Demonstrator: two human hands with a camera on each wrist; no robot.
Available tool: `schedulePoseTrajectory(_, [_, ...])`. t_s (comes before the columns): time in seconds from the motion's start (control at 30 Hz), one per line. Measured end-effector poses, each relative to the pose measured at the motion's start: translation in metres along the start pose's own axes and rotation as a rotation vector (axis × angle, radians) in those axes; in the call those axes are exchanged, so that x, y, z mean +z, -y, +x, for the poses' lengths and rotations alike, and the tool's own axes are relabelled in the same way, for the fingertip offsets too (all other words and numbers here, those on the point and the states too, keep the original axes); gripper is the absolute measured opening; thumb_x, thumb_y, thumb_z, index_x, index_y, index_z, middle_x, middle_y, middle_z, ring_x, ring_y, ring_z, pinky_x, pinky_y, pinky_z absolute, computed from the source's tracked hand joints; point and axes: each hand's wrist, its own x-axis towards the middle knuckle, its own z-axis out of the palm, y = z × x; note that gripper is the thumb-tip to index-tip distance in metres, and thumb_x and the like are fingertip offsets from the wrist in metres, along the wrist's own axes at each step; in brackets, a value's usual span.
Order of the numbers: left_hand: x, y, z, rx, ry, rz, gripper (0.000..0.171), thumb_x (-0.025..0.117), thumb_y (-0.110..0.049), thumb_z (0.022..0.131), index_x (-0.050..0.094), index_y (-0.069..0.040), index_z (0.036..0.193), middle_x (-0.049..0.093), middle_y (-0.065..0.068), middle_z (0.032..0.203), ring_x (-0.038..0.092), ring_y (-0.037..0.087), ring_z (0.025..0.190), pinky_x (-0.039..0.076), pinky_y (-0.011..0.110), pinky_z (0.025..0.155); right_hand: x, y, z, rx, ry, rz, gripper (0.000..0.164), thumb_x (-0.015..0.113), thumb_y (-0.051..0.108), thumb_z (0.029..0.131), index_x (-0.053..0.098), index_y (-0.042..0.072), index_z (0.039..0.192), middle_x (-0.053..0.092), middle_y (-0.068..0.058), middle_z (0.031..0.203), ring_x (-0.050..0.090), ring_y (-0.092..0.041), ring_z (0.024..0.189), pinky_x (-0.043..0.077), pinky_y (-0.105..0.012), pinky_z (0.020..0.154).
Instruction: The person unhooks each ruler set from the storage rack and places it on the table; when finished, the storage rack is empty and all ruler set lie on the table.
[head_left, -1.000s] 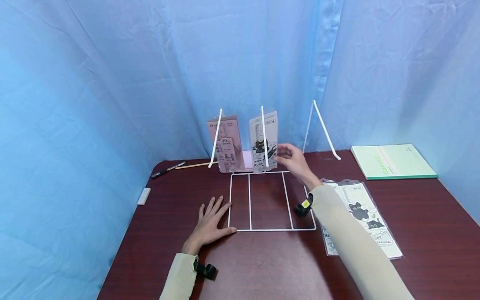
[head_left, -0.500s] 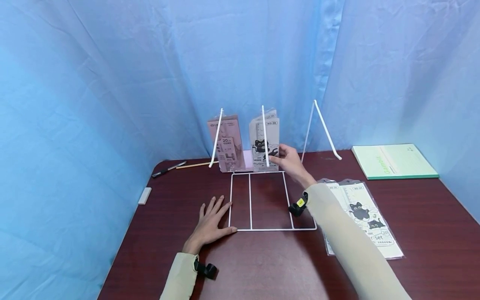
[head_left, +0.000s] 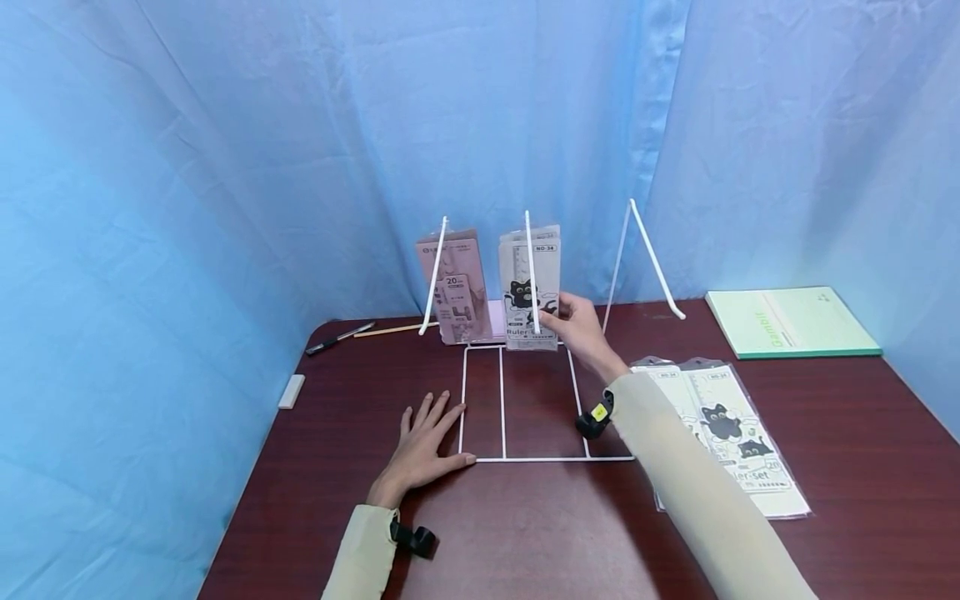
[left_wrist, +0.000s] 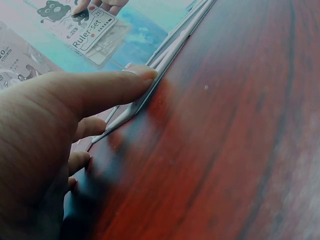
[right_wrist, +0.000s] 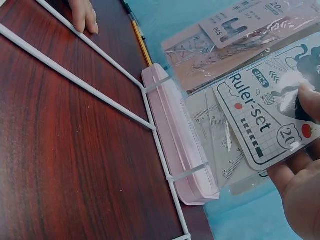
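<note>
My right hand (head_left: 585, 329) pinches the lower right edge of a cat-printed ruler-set pack (head_left: 547, 279) at the middle hook of the white wire display rack (head_left: 551, 459). In the right wrist view, its thumb lies on the card front of the ruler-set pack (right_wrist: 250, 120) and fingers are behind. Another such pack shows behind it. Pink ruler-set packs (head_left: 459, 292) hang on the left hook. My left hand (head_left: 422, 447) is spread flat on the table, fingertips and thumb touching the rack's base; the left wrist view shows the thumb (left_wrist: 110, 90) on the white wire.
More ruler-set packs (head_left: 723, 425) lie on the table under the right forearm. A green notebook (head_left: 795, 321) is at the back right. A pink case (right_wrist: 175, 135) sits behind the rack base. At left are a pen (head_left: 340, 337), a pencil (head_left: 397, 330) and a white eraser (head_left: 291, 392).
The right hand and the front ruler-set pack have shifted slightly; the pack has lowered a little, and its thumb now lies over the pack's front. The left hand has stayed in place.
</note>
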Motion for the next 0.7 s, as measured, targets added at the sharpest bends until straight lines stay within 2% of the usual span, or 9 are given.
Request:
schedulePoseTrajectory(0.13, [0.000,0.000,0.000,-0.001,0.001,0.001,0.086,0.071,-0.058,0.082,0.040,-0.024,0.155,0.023,0.011,0.168,0.010,0.037,0.158,0.005,0.070,0.121,0.001,0.000,-0.002,-0.013,-0.022,-0.009,0.030,0.064,0.004,0.095,0.063,-0.011,0.120,0.074,-0.027,0.104,0.067,0.004,0.073,0.057,-0.019,0.072])
schedulePoseTrajectory(0.2, [0.001,0.000,0.001,-0.001,0.005,0.003,0.087,0.071,-0.058,0.082,0.039,-0.024,0.155,0.023,0.011,0.168,0.010,0.037,0.158,0.005,0.070,0.121,0.001,0.000,-0.003,-0.013,-0.024,-0.011,0.030,0.064,0.003,0.095,0.062,-0.012,0.121,0.068,-0.035,0.115,0.068,0.004,0.075,0.058,-0.019,0.073])
schedulePoseTrajectory(0.27, [0.001,0.000,0.001,0.000,0.010,0.005,0.087,0.071,-0.058,0.082,0.039,-0.024,0.156,0.022,0.011,0.168,0.010,0.037,0.158,0.005,0.070,0.121,0.001,-0.001,-0.003,-0.015,-0.026,-0.010,0.031,0.064,0.003,0.095,0.062,-0.012,0.122,0.067,-0.036,0.116,0.067,0.005,0.075,0.058,-0.018,0.073])
schedulePoseTrajectory(0.53, [0.000,0.001,0.000,-0.002,0.010,0.007,0.087,0.070,-0.058,0.083,0.038,-0.023,0.156,0.022,0.011,0.168,0.009,0.037,0.158,0.004,0.070,0.121,0.002,-0.002,-0.007,-0.027,-0.056,-0.051,0.027,0.066,0.004,0.094,0.065,-0.010,0.116,0.073,-0.030,0.106,0.066,0.005,0.072,0.055,-0.015,0.069])
schedulePoseTrajectory(0.7, [0.000,0.001,-0.001,0.003,0.006,0.007,0.087,0.071,-0.058,0.083,0.039,-0.023,0.156,0.023,0.011,0.168,0.010,0.038,0.158,0.005,0.070,0.120,0.002,-0.001,-0.012,-0.029,-0.061,-0.048,0.027,0.067,0.004,0.093,0.066,-0.010,0.115,0.072,-0.032,0.107,0.066,0.005,0.072,0.055,-0.016,0.068])
